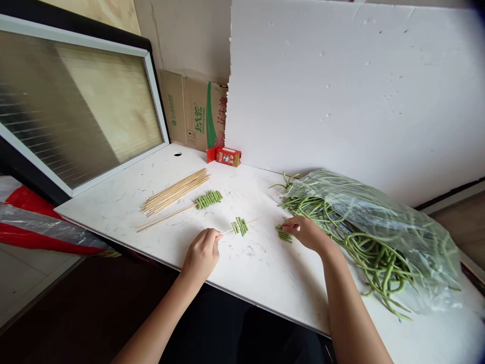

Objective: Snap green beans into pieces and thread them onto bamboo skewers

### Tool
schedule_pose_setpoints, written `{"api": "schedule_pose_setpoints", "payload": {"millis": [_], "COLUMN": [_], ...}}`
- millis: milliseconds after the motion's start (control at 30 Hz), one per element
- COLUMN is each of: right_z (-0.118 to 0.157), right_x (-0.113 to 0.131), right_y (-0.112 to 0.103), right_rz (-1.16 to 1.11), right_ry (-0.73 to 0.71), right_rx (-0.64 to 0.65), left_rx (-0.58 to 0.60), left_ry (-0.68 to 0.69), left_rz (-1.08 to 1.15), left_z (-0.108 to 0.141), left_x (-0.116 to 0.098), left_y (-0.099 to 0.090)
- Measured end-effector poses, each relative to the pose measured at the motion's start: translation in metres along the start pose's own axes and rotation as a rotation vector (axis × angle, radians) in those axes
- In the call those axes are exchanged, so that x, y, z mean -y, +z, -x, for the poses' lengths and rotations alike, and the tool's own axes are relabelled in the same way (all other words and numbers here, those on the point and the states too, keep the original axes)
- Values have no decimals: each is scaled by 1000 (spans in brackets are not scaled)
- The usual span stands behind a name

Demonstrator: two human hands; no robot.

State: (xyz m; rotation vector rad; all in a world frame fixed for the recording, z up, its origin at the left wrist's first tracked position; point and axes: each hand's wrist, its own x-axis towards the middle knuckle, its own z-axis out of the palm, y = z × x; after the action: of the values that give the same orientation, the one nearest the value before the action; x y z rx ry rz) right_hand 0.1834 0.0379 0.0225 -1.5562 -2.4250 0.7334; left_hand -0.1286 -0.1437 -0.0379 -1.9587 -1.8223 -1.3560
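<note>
Left hand (200, 253) pinching the near end of a bamboo skewer (248, 223) between thumb and fingers, a few short green bean pieces (240, 226) threaded on it, held just above the white marble tabletop (265, 268). Right hand (306, 231) resting on the tabletop, fingertips closed on a small pile of cut bean pieces (284, 234) — just beside the plastic bag of long beans (375, 227). Farther left — a finished bean skewer (189, 206) lying beside a bundle of bare skewers (175, 192); red carton (224, 155) against the foam board (352, 86).
</note>
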Motion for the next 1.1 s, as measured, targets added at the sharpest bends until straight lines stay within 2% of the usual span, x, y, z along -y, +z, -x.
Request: {"api": "schedule_pose_setpoints", "payload": {"millis": [133,200,300,400,500,700,1100], "right_z": [0,-1,-4,-5,-4,-3,0], "right_x": [2,6,16,29,39,45,53], "right_y": [0,1,5,15,27,39,44], "right_rz": [-29,-111,-404,-788,-1002,-1112,-1176], "right_ry": [-61,-99,-106,-57,-27,-21,-2], "right_rx": [-67,-125,-147,-76,-4,121,138], "left_rx": [-4,-9,-18,-28,-33,-23,11], "left_ry": [-4,-3,-5,0,2,1,26], "left_rz": [7,12,13,7,3,7,-2], "left_z": [1,1,1,0,0,0,-1], "left_x": [1,1,1,0,0,-2,-2], "left_y": [1,1,1,1,0,-1,-2]}}
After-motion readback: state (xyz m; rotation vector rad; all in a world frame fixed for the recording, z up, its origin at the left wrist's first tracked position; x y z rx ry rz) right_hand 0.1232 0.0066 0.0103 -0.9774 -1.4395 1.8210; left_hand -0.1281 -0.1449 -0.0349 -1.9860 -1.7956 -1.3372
